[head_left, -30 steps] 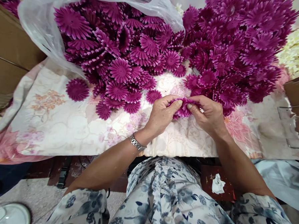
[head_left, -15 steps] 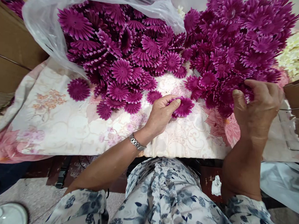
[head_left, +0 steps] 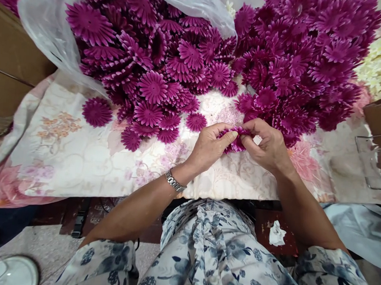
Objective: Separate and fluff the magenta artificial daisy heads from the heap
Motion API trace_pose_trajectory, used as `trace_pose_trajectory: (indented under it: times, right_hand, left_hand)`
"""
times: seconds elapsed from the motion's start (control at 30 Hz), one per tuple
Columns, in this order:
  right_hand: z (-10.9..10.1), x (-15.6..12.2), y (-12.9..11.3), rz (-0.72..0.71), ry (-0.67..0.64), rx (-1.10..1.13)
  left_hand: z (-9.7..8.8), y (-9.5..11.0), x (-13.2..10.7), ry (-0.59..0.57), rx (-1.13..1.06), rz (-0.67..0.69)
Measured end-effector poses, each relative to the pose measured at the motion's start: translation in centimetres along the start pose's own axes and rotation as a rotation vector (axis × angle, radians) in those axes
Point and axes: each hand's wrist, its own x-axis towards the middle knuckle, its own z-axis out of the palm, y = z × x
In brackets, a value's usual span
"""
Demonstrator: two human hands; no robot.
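The purple flower piece (head_left: 234, 140) sits pinched between my two hands just above the floral cloth (head_left: 81, 162). My left hand (head_left: 209, 145) grips it with thumb and fingers; my right hand (head_left: 267, 144) closes on its other side. Behind lie the loose flower heap (head_left: 296, 67) and the plastic bag (head_left: 52, 29) of more.

Left hand (head_left: 207, 147), right hand (head_left: 267, 144) pinching purple flower (head_left: 234, 141) between them.
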Motion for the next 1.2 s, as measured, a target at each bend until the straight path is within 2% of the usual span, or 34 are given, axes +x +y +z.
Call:
trace_pose_trajectory:
  times: [0.13, 0.23, 0.3, 0.5, 0.63, 0.8, 0.9, 1.07, 1.13, 1.2]
  right_hand:
    - [0.0, 0.0, -0.3, 0.020, -0.047, 0.104]
    - [0.1, 0.1, -0.4, -0.009, -0.041, 0.087]
    - [0.1, 0.2, -0.2, -0.008, -0.029, 0.077]
    - [0.0, 0.0, 0.2, 0.019, -0.024, 0.128]
    - [0.0, -0.1, 0.4, -0.006, 0.002, 0.102]
    - [0.0, -0.1, 0.5, -0.033, -0.004, 0.133]
    - [0.0, 0.0, 0.5, 0.003, 0.027, 0.169]
    - [0.1, 0.0, 0.7, 0.054, 0.025, 0.195]
    - [0.2, -0.1, 0.9, 0.030, 0.025, 0.154]
    - [0.4, -0.1, 1.1, -0.022, 0.042, 0.107]
  left_hand:
    - [0.0, 0.0, 0.1, 0.044, 0.036, 0.006]
    - [-0.1, -0.2, 0.2, 0.067, 0.077, 0.039]
    - [-0.1, -0.1, 0.2, 0.067, 0.049, 0.016]
    - [0.1, 0.6, -0.3, -0.008, -0.157, -0.131]
    - [0.1, 0.6, -0.3, -0.070, -0.233, -0.150]
    - [0.1, 0.2, 0.1, -0.023, -0.225, -0.120]
    - [0.0, 0.2, 0.1, 0.003, -0.201, -0.127]
    - [0.1, 0.7, -0.1, -0.077, -0.254, -0.166]
    - [0.2, 0.8, -0.1, -0.095, -0.249, -0.181]
    - [0.2, 0.7, -0.1, -0.066, -0.213, -0.173]
